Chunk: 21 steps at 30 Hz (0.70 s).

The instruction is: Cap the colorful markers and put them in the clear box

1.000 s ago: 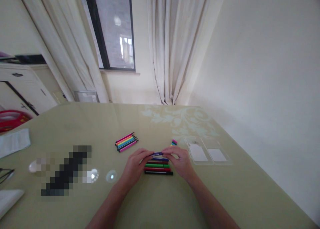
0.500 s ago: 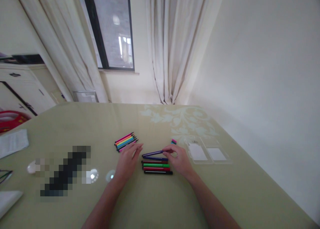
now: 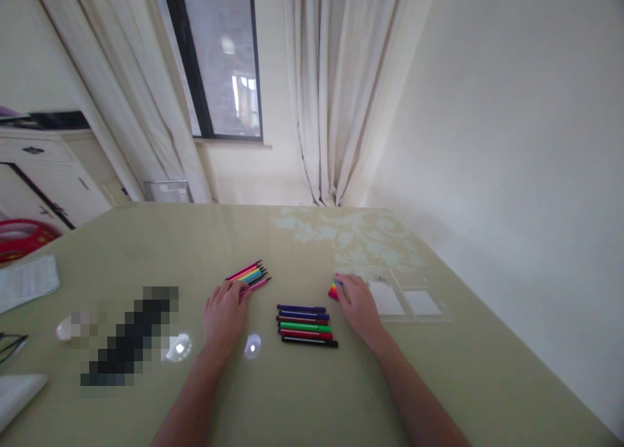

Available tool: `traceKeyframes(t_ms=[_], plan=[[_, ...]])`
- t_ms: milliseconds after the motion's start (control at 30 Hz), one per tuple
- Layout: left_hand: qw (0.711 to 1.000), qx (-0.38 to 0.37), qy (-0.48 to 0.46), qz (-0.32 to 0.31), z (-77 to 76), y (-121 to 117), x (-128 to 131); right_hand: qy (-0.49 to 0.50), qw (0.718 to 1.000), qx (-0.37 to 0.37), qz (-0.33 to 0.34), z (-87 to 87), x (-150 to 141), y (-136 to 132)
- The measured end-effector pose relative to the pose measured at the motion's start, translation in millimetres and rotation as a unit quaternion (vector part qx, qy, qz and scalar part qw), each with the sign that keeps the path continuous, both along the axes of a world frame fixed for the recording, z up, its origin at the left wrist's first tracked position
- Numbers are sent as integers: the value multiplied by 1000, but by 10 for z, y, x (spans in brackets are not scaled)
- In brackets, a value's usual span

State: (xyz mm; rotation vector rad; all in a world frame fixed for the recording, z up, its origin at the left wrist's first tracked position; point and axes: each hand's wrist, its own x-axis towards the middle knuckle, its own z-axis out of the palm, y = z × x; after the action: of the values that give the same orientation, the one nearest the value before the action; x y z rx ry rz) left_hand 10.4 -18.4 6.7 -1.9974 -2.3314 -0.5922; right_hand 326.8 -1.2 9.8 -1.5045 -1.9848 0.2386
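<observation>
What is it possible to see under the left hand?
Coloured pens reach out from under the left hand, tips visible. Some opposite ends are covered; anything else beneath the hand is hidden.

On my feed, six capped pens lie flat, side by side, roughly level across the middle: from far to near, a purple pen (image 3: 301, 308), a blue pen (image 3: 304, 316), a dark red pen (image 3: 302, 321), a green pen (image 3: 305, 328), a red pen (image 3: 305, 334) and a black pen (image 3: 309, 342). Farther left I see uncapped pens (image 3: 253, 274), multicoloured, slanting, dark tips pointing far and right, their near ends partly hidden. To the far right of the row, I make out small bright caps (image 3: 333, 292) clustered together, partly covered.
</observation>
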Motion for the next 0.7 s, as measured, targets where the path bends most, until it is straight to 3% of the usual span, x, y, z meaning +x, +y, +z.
traceKeyframes(t_ms=[67,300,700], plan=[[1000,-6,-9,-7,-12,11,-2,-52,998,-1,-43,-11,43,44],[997,30,-55,-43,-106,40,32,-169,980,-26,-99,5,14,55],[950,104,-248,-162,-79,69,205,-177,969,-45,-165,37,61,53]])
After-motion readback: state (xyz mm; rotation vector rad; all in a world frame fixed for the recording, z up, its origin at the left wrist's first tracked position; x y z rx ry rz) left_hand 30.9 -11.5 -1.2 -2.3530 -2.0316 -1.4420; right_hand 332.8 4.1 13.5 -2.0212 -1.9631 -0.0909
